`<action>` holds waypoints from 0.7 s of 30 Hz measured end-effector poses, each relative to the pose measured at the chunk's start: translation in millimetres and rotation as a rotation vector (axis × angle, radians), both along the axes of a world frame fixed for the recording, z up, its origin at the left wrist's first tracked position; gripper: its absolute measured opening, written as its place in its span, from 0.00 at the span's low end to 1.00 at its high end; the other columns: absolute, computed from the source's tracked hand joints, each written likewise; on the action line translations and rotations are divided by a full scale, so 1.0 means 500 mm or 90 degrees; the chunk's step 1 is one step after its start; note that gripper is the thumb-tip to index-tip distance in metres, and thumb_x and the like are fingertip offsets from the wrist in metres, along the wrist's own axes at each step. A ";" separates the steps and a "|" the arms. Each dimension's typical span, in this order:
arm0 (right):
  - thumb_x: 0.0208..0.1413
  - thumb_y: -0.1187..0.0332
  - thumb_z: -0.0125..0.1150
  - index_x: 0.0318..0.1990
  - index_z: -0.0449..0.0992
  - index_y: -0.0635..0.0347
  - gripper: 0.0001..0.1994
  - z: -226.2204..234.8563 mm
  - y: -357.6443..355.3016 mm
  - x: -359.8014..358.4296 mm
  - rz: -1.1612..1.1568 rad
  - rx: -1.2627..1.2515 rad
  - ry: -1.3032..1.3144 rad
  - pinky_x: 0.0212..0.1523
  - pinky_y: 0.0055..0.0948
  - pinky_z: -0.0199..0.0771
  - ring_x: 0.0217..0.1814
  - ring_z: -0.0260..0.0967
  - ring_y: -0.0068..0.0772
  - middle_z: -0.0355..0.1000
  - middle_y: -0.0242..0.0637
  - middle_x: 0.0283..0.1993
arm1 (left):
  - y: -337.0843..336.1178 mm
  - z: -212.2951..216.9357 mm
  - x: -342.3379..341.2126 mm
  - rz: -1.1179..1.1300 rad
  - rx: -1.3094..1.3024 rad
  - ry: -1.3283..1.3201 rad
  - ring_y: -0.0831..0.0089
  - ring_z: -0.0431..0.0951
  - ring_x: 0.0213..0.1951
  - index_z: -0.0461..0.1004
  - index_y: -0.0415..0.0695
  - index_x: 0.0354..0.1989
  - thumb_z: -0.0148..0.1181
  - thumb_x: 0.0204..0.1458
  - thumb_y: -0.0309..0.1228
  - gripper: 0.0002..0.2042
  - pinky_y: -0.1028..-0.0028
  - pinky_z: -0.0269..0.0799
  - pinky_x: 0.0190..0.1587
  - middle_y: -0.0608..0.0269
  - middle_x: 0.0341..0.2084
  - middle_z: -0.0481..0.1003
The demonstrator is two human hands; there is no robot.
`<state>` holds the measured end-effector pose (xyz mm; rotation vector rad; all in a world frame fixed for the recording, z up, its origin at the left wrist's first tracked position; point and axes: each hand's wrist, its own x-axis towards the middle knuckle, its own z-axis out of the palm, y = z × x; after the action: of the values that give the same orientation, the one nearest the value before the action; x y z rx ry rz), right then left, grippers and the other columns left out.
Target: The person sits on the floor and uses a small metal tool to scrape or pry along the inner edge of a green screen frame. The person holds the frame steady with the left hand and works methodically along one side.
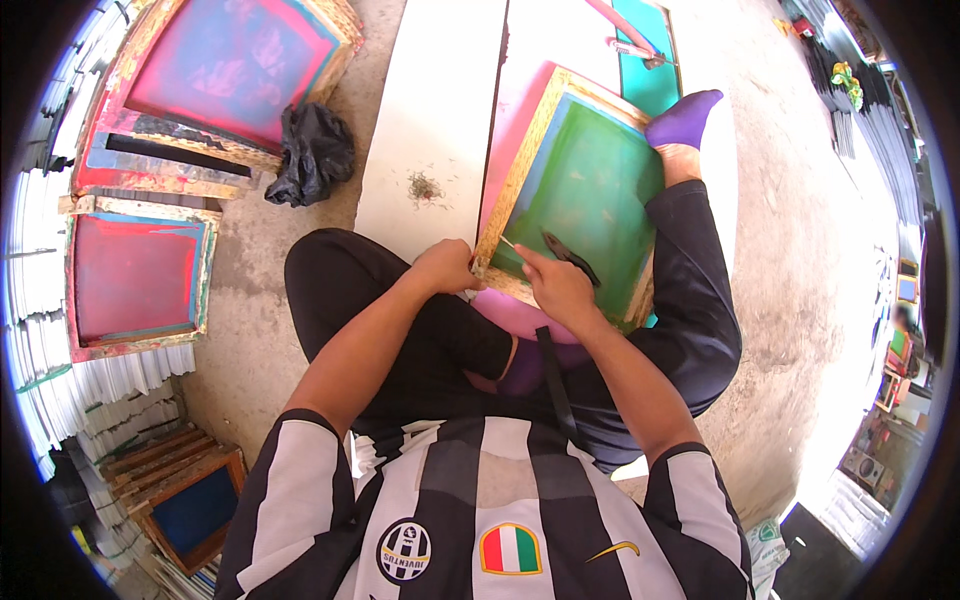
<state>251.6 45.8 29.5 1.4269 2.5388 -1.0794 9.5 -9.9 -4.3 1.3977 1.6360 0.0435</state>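
Observation:
A wooden screen-printing frame (523,165) with green mesh (590,175) leans across my lap, tilted. At its near left corner, my left hand (447,267) is closed on the wood, with the fingertips partly hidden. My right hand (560,287) rests over the frame's near side, pinching a thin, pale, rod-like tool (508,242) whose tip points at the left wooden bar. I cannot make out its exact kind. Dark pliers (572,258) lie on the mesh, just beyond my right hand. My foot in a purple sock (684,119) is beside the frame's far right corner.
White boards (425,110) lie under the frame, with a scatter of small bits (424,187) on the left one. A hammer-like tool (640,40) lies at the far end. Left are a black plastic bag (312,155), pink-meshed frames (138,275) and a blue-meshed frame (198,508).

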 end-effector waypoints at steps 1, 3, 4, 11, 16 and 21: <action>0.69 0.58 0.54 0.65 0.76 0.38 0.19 -0.002 0.000 0.002 0.008 -0.002 -0.009 0.44 0.57 0.75 0.42 0.79 0.60 0.80 0.53 0.37 | 0.000 0.003 0.001 -0.007 0.007 0.011 0.53 0.84 0.29 0.82 0.33 0.29 0.78 0.43 0.43 0.21 0.58 0.78 0.38 0.45 0.21 0.80; 0.68 0.58 0.54 0.66 0.75 0.37 0.20 -0.004 0.000 0.005 0.024 -0.007 -0.027 0.44 0.59 0.76 0.42 0.79 0.62 0.80 0.53 0.38 | 0.002 0.008 0.002 -0.021 0.019 0.033 0.50 0.84 0.31 0.82 0.32 0.28 0.78 0.43 0.44 0.22 0.56 0.78 0.39 0.42 0.23 0.80; 0.68 0.58 0.54 0.66 0.74 0.37 0.20 -0.007 -0.001 0.005 0.031 -0.005 -0.024 0.43 0.59 0.76 0.41 0.79 0.62 0.80 0.53 0.37 | 0.003 0.013 0.003 -0.020 0.013 0.032 0.49 0.84 0.32 0.82 0.32 0.28 0.78 0.42 0.44 0.22 0.56 0.78 0.39 0.42 0.23 0.80; 0.68 0.60 0.53 0.67 0.73 0.36 0.21 0.007 -0.004 -0.006 0.075 0.016 -0.073 0.40 0.59 0.78 0.37 0.79 0.61 0.79 0.55 0.35 | 0.000 0.019 0.004 -0.013 0.011 0.033 0.46 0.84 0.35 0.82 0.33 0.29 0.78 0.42 0.45 0.23 0.54 0.77 0.41 0.40 0.27 0.81; 0.69 0.60 0.51 0.71 0.69 0.34 0.23 0.005 -0.024 -0.030 0.096 0.048 -0.202 0.39 0.58 0.78 0.37 0.79 0.60 0.79 0.54 0.34 | -0.004 -0.003 0.009 -0.041 0.045 0.055 0.44 0.84 0.37 0.83 0.33 0.30 0.78 0.42 0.43 0.22 0.54 0.77 0.42 0.39 0.28 0.81; 0.71 0.58 0.49 0.73 0.66 0.29 0.24 -0.085 -0.003 0.012 -0.016 -0.160 0.106 0.38 0.56 0.79 0.37 0.80 0.58 0.79 0.52 0.34 | 0.006 0.002 0.013 -0.039 0.019 0.063 0.44 0.84 0.37 0.83 0.34 0.31 0.78 0.42 0.42 0.21 0.54 0.77 0.42 0.40 0.28 0.81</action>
<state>257.8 44.5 -13.1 1.3577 2.3840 -1.5177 16.0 -6.9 -3.1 1.4939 1.6784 -0.0378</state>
